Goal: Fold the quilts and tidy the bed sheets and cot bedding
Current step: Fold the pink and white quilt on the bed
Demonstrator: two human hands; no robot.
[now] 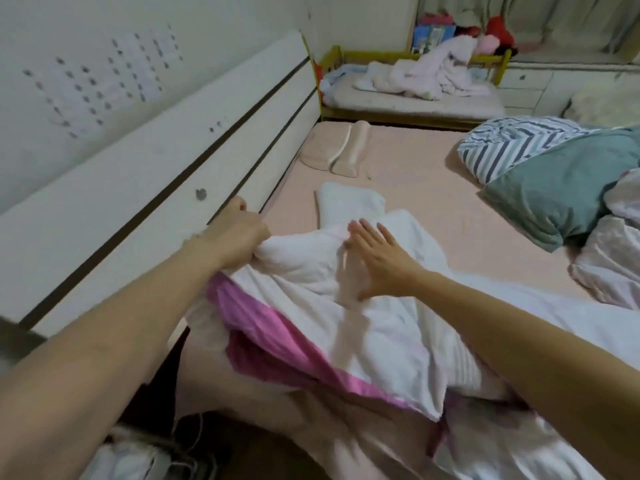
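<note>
Pink sheet: a pale pink bed sheet (408, 168) covers the wide mattress, bare across its middle.
White quilt: a white quilt (374, 327) with a bright pink underside lies bunched at the near edge of the bed.
Left hand: the left hand (239, 233) grips a fold of the quilt beside the white headboard (145, 188).
Right hand: the right hand (377, 258) lies flat on the quilt, fingers straight and spread.
Far side: a striped quilt (512, 143) and a teal pillow (561, 188) sit at right.
Room: a yellow-framed cot (415, 88) with rumpled pale pink bedding (429, 74) stands beyond the bed, by drawn curtains (554, 19).
</note>
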